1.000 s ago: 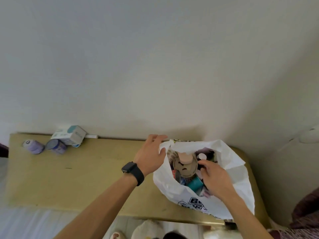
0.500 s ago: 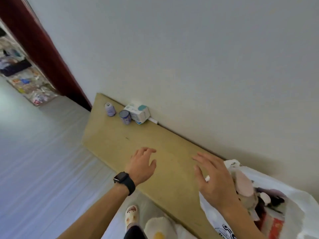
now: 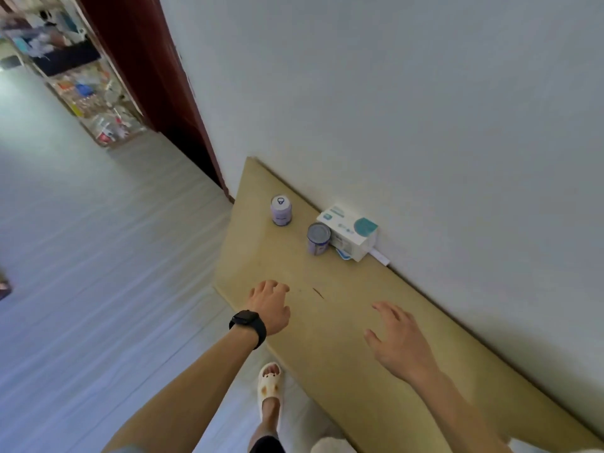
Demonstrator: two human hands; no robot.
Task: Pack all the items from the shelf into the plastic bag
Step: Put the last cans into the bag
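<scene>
Cans in pale purple, two of them, stand upright on the shelf (image 3: pixel 327 354) near the centre of the frame. Both are closed, so their content is not visible. The upper can (image 3: pixel 281 210) stands alone, and the lower can (image 3: pixel 318 238) is just beside a white and teal box (image 3: pixel 351 232) at the wall. Below them the left hand (image 3: pixel 269 307), fingers loosely curled, and the right hand (image 3: pixel 397 341), fingers spread, hold nothing over the shelf.

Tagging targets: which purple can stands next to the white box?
The plain-topped can, right beside the white box; the other can, with a pull tab showing, stands apart nearer the shelf end.
</scene>
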